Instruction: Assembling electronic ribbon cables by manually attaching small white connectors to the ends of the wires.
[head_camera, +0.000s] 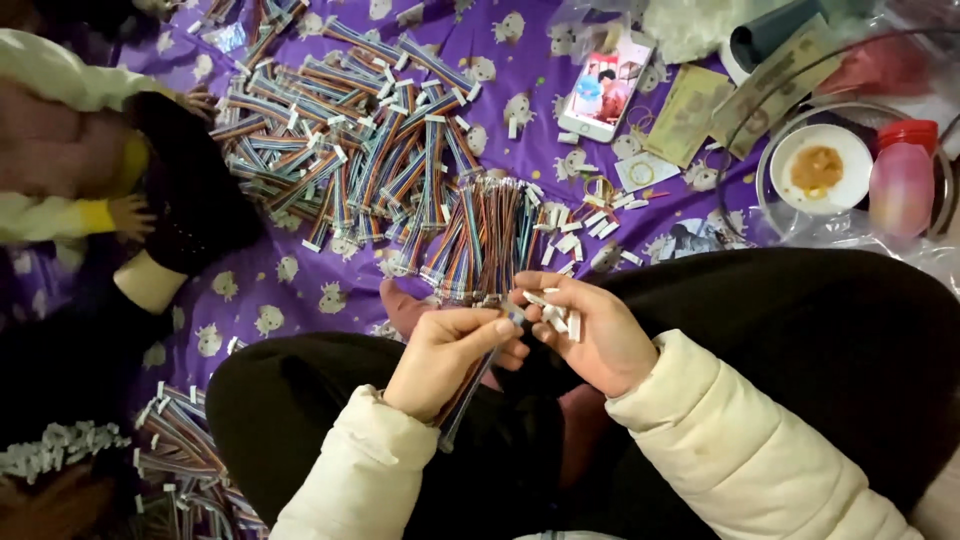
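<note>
Connector-fitting step. Left hand pinches a multicoloured ribbon cable over the lap; right hand cups white plastic connectors. Next move likely needs one connector aligned onto the cable end.

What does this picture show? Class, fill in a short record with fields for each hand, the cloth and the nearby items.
left hand: grips a striped ribbon cable
right hand: cups small white connectors
cloth: purple, animal print
on cloth: cable pile, phone
right side: white bowl, red-capped bottle
</note>
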